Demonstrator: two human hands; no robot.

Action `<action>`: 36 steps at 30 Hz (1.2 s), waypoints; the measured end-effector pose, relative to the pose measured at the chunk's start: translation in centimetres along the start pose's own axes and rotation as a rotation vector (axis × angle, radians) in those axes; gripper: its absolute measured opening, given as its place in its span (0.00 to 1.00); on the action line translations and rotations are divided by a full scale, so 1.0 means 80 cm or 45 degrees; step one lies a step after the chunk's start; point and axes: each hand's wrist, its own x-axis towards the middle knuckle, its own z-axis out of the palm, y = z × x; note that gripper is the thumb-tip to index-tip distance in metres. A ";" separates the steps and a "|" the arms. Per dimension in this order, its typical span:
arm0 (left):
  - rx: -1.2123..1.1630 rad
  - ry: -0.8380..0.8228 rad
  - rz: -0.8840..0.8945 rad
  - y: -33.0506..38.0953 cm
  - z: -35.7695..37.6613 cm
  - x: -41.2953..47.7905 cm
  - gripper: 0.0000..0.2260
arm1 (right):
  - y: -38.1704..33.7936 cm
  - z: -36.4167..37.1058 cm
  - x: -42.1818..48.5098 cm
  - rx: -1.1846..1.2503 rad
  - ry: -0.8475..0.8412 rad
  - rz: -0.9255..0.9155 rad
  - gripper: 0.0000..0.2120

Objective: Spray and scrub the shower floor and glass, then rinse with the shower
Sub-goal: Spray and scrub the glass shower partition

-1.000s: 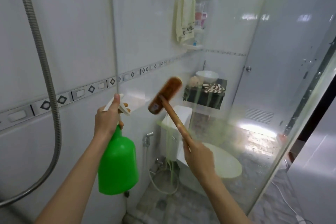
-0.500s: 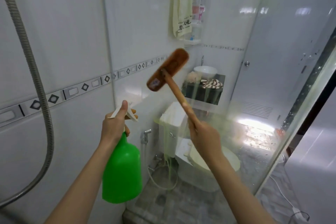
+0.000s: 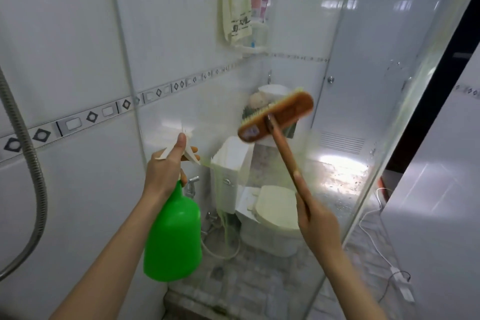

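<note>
head | left hand [image 3: 163, 174] grips spray bottle [image 3: 172, 236] | right hand [image 3: 318, 223] grips brush [image 3: 279, 117]

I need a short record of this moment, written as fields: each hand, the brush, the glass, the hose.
left hand: grips the trigger head of the green spray bottle
right hand: grips the scrub brush by its wooden handle
brush head: raised, bristles toward the glass panel, apparently touching
glass: greenish streaks on it
shower hose: hangs at left, untouched

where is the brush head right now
In the head view the brush head is right of centre, raised at the glass panel, up and right of the green spray bottle; the right hand holds its handle.
</note>
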 end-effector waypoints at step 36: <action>-0.016 -0.273 0.110 0.047 0.133 -0.008 0.27 | -0.003 -0.067 0.055 0.245 0.435 0.257 0.31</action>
